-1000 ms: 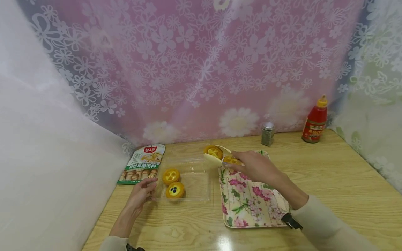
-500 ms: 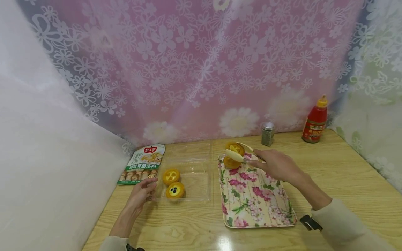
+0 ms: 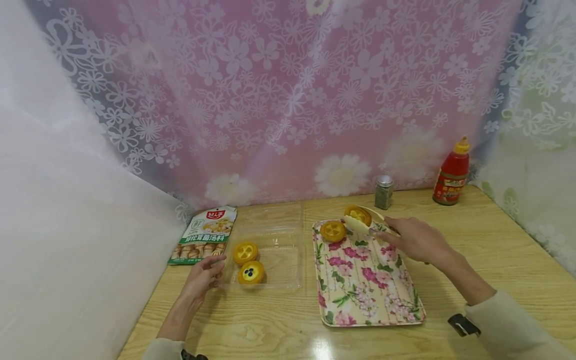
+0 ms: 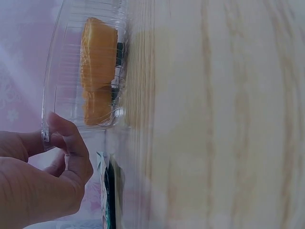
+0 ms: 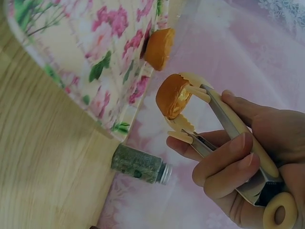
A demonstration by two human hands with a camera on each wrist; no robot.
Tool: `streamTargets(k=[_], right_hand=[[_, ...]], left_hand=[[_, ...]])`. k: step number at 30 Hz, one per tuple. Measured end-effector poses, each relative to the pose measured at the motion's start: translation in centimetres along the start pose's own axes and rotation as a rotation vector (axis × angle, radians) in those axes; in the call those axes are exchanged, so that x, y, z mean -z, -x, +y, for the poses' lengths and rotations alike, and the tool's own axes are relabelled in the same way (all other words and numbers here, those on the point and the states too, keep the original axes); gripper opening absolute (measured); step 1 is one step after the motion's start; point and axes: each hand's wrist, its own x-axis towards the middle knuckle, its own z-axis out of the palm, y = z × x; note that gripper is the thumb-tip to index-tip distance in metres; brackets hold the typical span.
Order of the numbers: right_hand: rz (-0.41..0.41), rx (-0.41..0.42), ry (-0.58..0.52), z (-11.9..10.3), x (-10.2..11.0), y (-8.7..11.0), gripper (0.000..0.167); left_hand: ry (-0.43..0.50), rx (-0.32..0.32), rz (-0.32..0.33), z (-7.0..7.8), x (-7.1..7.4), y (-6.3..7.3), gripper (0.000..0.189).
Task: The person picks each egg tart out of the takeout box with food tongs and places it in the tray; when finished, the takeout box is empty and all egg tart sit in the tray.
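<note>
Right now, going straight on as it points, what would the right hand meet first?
Leading with its tongs and held tart, the right hand would probably meet the neighbouring tart on the floral tray; height and depth are unclear, so they might pass it.

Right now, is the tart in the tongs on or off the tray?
Off: the right wrist view shows the tart gripped in the tongs, with a gap between it and the tray.

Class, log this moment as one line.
left hand: pinches rim of clear container; right hand: holds tongs; tongs: grip tart near tray; tray: one tart; container: two tarts
</note>
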Motion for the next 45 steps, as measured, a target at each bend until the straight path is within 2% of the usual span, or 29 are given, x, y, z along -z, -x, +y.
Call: streamTargets(k=[7,26,45], right_hand=[[-0.016,-0.035,0.013,0.9,-0.4,0.6,0.072],[-0.048,-0.038,0.099,2.3,-1.3,0.7,0.067],[-0.071,-0.075,0.146,1.9,-1.3,0.1,0.072]], left_hand=[[0.004,-0.002,-0.001,0.0,0.0,-0.1,0.040],[0.004,0.002,-0.014,0.0,0.1,0.0,0.040],[0.004,0.001,-0.010,0.1,0.0,0.2,0.040]])
